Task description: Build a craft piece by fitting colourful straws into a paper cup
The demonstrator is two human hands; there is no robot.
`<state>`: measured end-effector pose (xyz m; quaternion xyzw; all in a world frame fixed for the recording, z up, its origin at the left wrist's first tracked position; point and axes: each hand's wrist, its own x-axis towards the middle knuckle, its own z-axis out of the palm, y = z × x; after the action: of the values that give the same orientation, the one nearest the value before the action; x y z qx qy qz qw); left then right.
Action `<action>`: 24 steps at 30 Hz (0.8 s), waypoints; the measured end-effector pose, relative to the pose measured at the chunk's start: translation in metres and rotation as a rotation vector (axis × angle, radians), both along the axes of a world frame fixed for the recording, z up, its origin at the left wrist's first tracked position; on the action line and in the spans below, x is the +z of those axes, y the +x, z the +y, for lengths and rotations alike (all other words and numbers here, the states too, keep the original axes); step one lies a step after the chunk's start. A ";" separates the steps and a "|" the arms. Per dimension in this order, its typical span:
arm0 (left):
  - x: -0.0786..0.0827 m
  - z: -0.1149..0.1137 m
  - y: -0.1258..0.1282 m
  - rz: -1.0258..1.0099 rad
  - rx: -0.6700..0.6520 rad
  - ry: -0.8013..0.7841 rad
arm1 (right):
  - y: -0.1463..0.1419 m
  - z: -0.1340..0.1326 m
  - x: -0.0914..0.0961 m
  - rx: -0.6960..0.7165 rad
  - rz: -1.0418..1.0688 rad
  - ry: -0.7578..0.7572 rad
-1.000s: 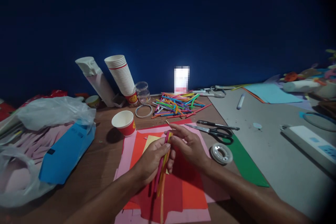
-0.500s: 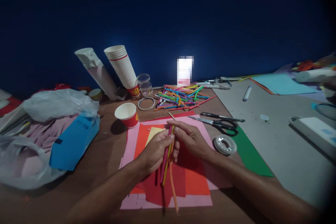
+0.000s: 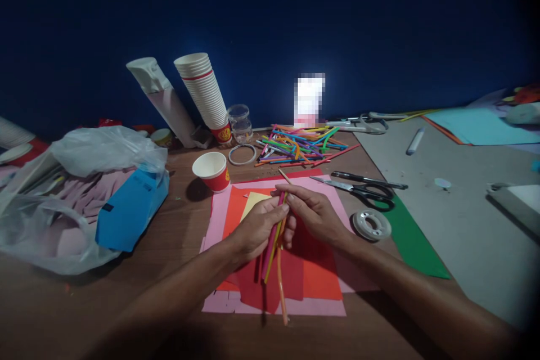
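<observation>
Over the stacked papers my left hand (image 3: pixel 258 228) is closed around a magenta stick (image 3: pixel 269 256) and a yellow stick (image 3: pixel 272 259), both thin and slanting downward. My right hand (image 3: pixel 310 216) meets it, thumb and fingers pinched near the top of the bundle. An orange stick (image 3: pixel 280 287), thin and slightly bent, hangs below the right fingers. A pale tip (image 3: pixel 284 176) pokes out above the hands; its link to the orange stick is hidden. Beneath lie dark red paper (image 3: pixel 270 292), orange-red paper (image 3: pixel 323 281) and pink paper (image 3: pixel 316 307).
A paper cup (image 3: pixel 211 171), cup stack (image 3: pixel 202 90) and colourful stick pile (image 3: pixel 301 146) stand beyond the hands. To the right are scissors (image 3: pixel 373 194), a pen (image 3: pixel 367 180), a tape roll (image 3: pixel 371 225) and green paper (image 3: pixel 415 242). A plastic bag (image 3: pixel 105 152) lies left.
The whole scene has shifted slightly right and up as my head turned. Both hands keep nearly the same hold on the coloured sticks.
</observation>
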<state>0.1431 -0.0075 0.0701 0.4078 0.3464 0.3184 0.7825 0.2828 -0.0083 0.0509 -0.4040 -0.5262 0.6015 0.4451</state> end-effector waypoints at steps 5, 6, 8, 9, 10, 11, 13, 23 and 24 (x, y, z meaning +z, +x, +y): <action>-0.001 -0.002 0.001 -0.003 0.028 0.005 | -0.001 -0.002 0.000 0.105 0.112 -0.016; 0.000 -0.002 0.001 -0.002 0.035 0.002 | -0.001 -0.002 0.000 0.111 0.141 -0.023; 0.002 -0.003 0.001 0.010 0.041 -0.015 | -0.001 -0.002 0.000 0.111 0.162 -0.023; 0.003 -0.003 0.001 0.018 0.042 -0.025 | 0.000 -0.002 0.000 0.107 0.157 -0.012; 0.004 -0.004 0.002 0.023 0.043 -0.033 | 0.000 -0.002 0.000 0.107 0.151 0.000; 0.005 -0.004 0.002 0.025 0.044 -0.037 | 0.001 -0.002 0.000 0.114 0.148 0.010; 0.006 -0.004 0.002 0.017 0.049 -0.034 | 0.002 -0.002 0.000 0.137 0.160 0.021; 0.005 -0.005 0.002 -0.020 0.061 0.006 | 0.003 -0.003 0.003 0.188 0.136 0.041; 0.004 -0.005 0.002 -0.024 0.061 0.010 | 0.003 -0.003 0.003 0.187 0.124 0.047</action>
<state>0.1454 -0.0121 0.0744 0.3972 0.3477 0.3484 0.7745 0.2856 -0.0110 0.0534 -0.3047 -0.5471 0.6516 0.4281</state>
